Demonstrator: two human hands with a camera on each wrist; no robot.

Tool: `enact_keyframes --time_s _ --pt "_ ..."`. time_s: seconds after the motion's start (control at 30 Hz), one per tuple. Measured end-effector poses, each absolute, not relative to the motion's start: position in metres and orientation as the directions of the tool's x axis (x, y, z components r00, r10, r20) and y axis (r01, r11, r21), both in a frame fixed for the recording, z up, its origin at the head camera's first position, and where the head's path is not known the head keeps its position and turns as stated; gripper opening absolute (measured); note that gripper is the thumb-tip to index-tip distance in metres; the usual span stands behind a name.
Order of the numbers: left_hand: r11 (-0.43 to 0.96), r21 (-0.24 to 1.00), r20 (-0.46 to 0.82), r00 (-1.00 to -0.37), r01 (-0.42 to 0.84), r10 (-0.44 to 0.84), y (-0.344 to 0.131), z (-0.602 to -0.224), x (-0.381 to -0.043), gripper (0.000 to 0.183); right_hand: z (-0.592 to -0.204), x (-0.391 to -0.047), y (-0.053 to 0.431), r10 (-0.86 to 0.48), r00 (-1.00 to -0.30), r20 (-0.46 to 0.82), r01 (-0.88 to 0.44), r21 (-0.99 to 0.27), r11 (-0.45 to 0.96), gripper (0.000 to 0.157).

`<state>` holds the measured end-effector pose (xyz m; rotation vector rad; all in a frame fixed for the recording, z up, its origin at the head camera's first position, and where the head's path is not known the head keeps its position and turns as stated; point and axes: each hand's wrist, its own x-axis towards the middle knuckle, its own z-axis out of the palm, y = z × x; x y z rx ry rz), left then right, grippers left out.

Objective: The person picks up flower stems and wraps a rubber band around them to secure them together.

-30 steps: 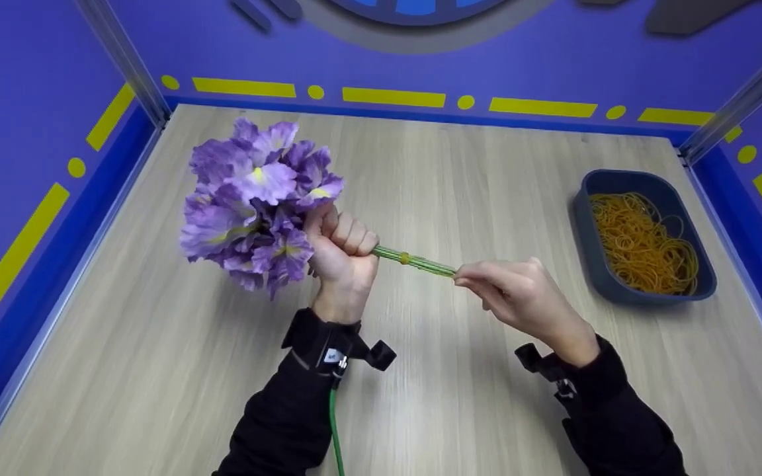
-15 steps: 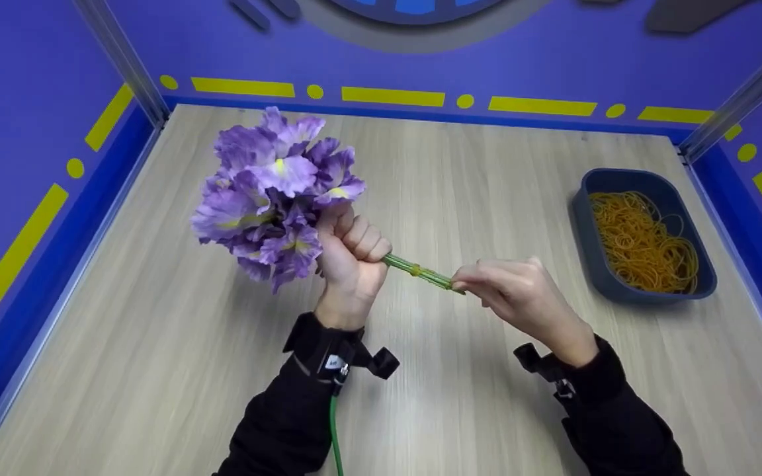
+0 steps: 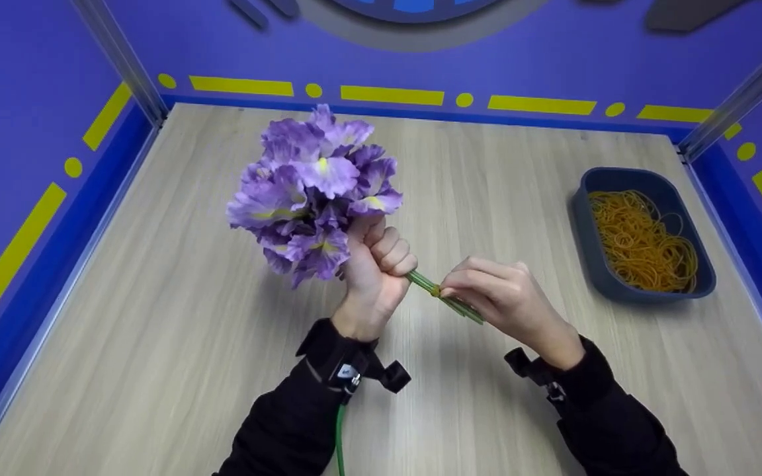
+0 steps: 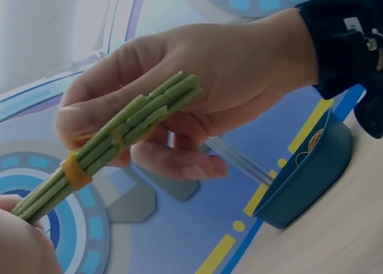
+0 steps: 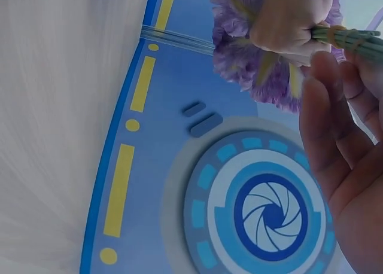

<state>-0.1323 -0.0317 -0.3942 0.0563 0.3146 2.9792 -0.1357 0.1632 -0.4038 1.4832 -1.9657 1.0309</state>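
My left hand [image 3: 378,277] grips the upper stems of a bunch of purple irises [image 3: 315,192], held in the air with the blooms to the upper left. Green stems [image 4: 137,124] stick out below that fist, their cut ends to the lower right in the head view. An orange rubber band [image 4: 75,171] is wound tightly round them. Further toward the ends, a thin strand loops round the stems and runs to the fingertips of my right hand [image 3: 513,297], whose thumb and forefinger pinch it. The other right fingers are loosely curved.
A dark blue box [image 3: 583,241] full of loose orange rubber bands [image 3: 645,251] stands at the right of the wooden table [image 3: 176,370]. Blue-purple walls [image 3: 394,66] close off the back and sides. A green cable [image 3: 339,436] trails from the left wrist.
The left hand and irises have moved right and slightly toward me, and the stems slope down more. The right fingertips have gone from the stem ends to beside the wound band.
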Motion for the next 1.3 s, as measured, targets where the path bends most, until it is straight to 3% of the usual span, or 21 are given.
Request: enact_keyframes --time_s 0.23,0.43,0.6,1.0,1.17,1.3 --pt "-0.95 0.276 0.001 -0.988 -0.148 0.155 -0.024 -0.394 -0.128 0.044 -0.403 -0.133 0.163 -0.595 -0.307 0.743 -0.948 -0.296 0.119 0.011" --pt "-0.966 0.217 -0.033 -0.99 -0.142 0.139 -0.025 -0.395 -0.131 0.042 -0.402 -0.131 0.164 -0.625 -0.404 0.668 -0.896 -0.426 0.124 0.007" --pt "-0.975 0.166 -0.057 -0.988 -0.149 0.142 -0.025 -0.398 -0.134 0.042 -0.4 -0.13 0.168 -0.609 -0.501 0.615 -0.838 -0.521 0.163 0.012" --pt "-0.997 0.066 -0.019 -0.999 -0.046 0.045 -0.033 -0.395 -0.139 0.043 -0.396 -0.123 0.172 -0.63 -0.548 0.55 -0.811 -0.532 0.242 0.029" --pt "-0.998 0.052 -0.023 -0.999 -0.041 0.04 -0.034 -0.396 -0.141 0.044 -0.397 -0.121 0.169 -0.624 -0.566 0.539 -0.812 -0.498 0.305 0.028" --pt "-0.996 0.077 -0.027 -0.999 -0.046 0.044 -0.035 -0.397 -0.143 0.044 -0.398 -0.119 0.167 -0.635 -0.634 0.441 -0.748 -0.556 0.361 0.018"
